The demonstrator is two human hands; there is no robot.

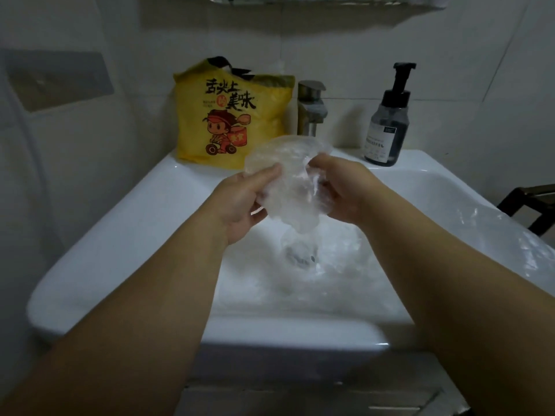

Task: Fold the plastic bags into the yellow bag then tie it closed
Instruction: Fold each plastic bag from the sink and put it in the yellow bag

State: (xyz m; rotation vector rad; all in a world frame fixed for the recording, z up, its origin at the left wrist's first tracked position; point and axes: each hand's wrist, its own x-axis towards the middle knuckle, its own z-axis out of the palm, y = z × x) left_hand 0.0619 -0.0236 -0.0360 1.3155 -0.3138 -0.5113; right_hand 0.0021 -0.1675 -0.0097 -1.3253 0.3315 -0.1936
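Note:
A crumpled clear plastic bag [289, 178] hangs above the white sink [144, 223]. My left hand [244, 202] pinches its left edge between thumb and fingers. My right hand [342, 190] grips its right side with curled fingers. The bag's lower end dangles over the drain. A yellow bag [228, 115] with a cartoon print and black lettering stands upright on the sink's back left ledge, its top open and black handles showing. More clear plastic [507, 238] lies over the sink's right rim and in the basin.
A metal faucet [312, 106] stands behind the held bag at the back centre. A dark pump soap bottle [389, 121] sits on the back right ledge. Dark furniture [528, 202] shows at the right edge. Tiled wall lies behind.

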